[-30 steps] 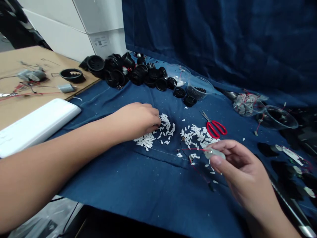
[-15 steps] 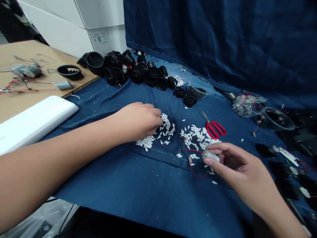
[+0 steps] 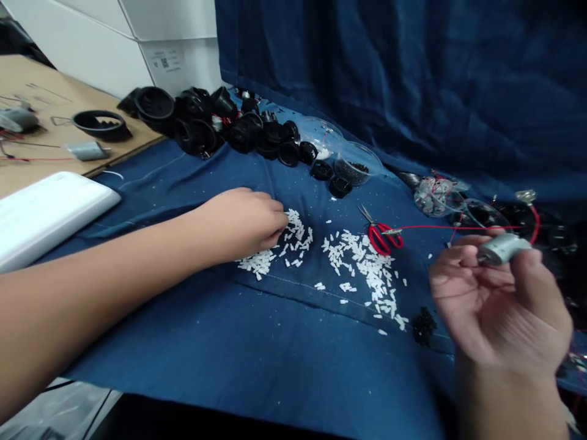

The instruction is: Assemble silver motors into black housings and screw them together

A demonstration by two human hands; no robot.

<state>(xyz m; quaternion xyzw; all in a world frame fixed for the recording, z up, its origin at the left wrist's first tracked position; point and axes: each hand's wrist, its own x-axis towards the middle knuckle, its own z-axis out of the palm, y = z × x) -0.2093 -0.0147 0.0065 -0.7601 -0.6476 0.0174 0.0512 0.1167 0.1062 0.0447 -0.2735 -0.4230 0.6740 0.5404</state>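
My right hand (image 3: 499,311) is raised at the right with the palm turned up, its thumb and fingers holding a small grey electric motor (image 3: 499,249). A red wire (image 3: 454,227) stretches left from the motor to a small metal piece, and another short red lead rises at its right. My left hand (image 3: 250,223) rests with curled fingers at the edge of a pile of small white plastic pieces (image 3: 299,241); its fingertips are hidden. Between the hands lies a larger scatter of the same white pieces (image 3: 378,275). Red-handled scissors (image 3: 383,238) lie just behind it.
Black round plastic housings (image 3: 243,133) crowd the back, beside clear bowls (image 3: 360,165). Bagged motors (image 3: 433,194) lie at the back right, a small black heap (image 3: 424,327) nearer. At left are a white case (image 3: 55,214) and a board (image 3: 55,79) with another motor (image 3: 87,150).
My right hand has lifted the motor and its wires off to the right, away from the white pieces, and turned palm up. My left hand stays at its pile. The view has shifted slightly.
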